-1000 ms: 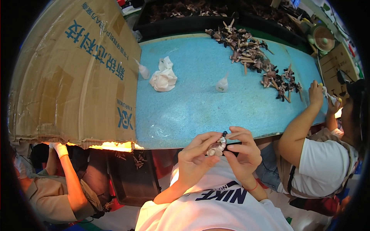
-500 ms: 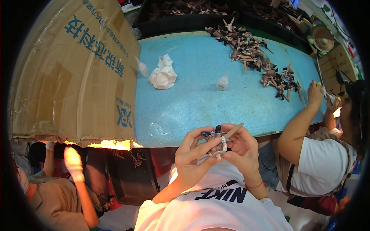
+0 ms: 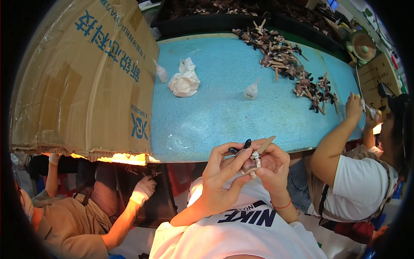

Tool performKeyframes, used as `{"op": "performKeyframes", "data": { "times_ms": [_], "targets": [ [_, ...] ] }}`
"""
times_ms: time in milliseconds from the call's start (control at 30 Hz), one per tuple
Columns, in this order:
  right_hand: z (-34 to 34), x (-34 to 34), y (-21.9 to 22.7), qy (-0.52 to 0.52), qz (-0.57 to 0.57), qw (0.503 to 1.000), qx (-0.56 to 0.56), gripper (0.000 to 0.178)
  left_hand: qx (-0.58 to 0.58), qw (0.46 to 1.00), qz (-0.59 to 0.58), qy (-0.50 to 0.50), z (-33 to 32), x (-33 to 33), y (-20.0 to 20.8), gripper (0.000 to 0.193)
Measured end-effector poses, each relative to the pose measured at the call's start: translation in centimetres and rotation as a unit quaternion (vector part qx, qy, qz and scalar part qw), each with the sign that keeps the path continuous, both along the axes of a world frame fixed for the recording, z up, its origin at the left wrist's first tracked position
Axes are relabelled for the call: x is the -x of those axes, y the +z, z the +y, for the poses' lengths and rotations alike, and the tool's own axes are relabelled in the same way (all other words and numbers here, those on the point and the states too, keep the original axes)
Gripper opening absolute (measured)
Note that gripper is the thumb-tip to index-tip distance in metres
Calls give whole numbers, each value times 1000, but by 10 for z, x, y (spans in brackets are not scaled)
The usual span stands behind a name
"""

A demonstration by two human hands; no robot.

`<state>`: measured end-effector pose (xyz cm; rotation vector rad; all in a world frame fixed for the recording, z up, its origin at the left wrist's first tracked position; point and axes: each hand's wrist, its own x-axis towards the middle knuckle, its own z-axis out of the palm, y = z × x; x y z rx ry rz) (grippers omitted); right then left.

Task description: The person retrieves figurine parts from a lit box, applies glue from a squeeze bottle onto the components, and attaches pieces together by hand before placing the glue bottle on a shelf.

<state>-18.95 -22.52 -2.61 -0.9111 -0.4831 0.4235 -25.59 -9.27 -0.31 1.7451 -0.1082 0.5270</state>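
Between my two hands, just off the table's near edge, is a small figurine (image 3: 249, 165) with a brownish-pink body, pale arms, black boots and a tan flat blade. My left hand (image 3: 222, 172) pinches it from the left, thumb and fingers closed on its body. From the other side, my right hand (image 3: 274, 166) grips it with the thumb at its lower end. The tan blade sticks up beyond my right fingers, and the boots poke up past my left fingertips. My fingers cover part of the figurine.
On the blue table (image 3: 207, 116) lie a crumpled tissue (image 3: 184, 82), two squeeze bottles, one (image 3: 250, 90) nearer me, and a heap of similar figurines (image 3: 280, 56). A large cardboard box (image 3: 86, 82) stands left. Co-workers sit on both sides; a gloved hand (image 3: 144, 189) reaches over a dark tray (image 3: 159, 207).
The figurine has turned slightly in my hands, its boots shifting up. At left, the co-worker's gloved hand has moved right and down to the dark tray.
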Motion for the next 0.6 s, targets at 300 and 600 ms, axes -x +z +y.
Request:
{"op": "performKeyframes", "data": {
  "times_ms": [300, 600],
  "targets": [
    [4, 2, -4, -30, -14, 999, -3, 32, -18, 999, -44, 8, 0, -5, -9, 37],
    [1, 2, -4, -35, -29, 999, -6, 33, -14, 999, -29, 30, -5, -2, -12, 38]
  ]
}}
